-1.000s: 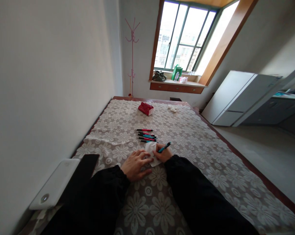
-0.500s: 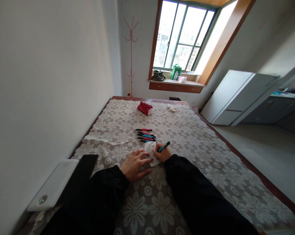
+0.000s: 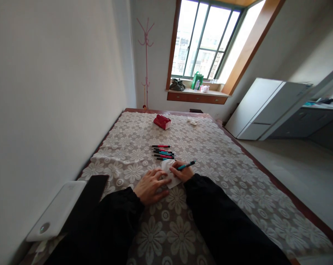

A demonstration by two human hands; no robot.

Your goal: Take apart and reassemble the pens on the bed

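Note:
My right hand point(image 3: 182, 172) grips a teal and black pen point(image 3: 186, 165), its upper end leaning to the right. Under that hand lies a small white sheet of paper point(image 3: 173, 181); the pen's writing tip is hidden by my fingers. My left hand point(image 3: 152, 186) rests flat with fingers spread, its fingertips on the paper's left edge. Just beyond the paper is a row of several red, teal and black pens point(image 3: 164, 152), lying roughly side by side on the patterned tablecloth point(image 3: 177, 235).
A red tissue pack point(image 3: 162, 122) and a crumpled white item point(image 3: 192, 121) lie toward the table's far end. At the left, by the wall, are a white device point(image 3: 57, 209) and a dark flat object point(image 3: 96, 187). A white refrigerator point(image 3: 260, 106) stands beyond the right edge.
The pen in my right hand has tilted lower toward the right. My left hand stays on the paper. The whole view has shifted slightly.

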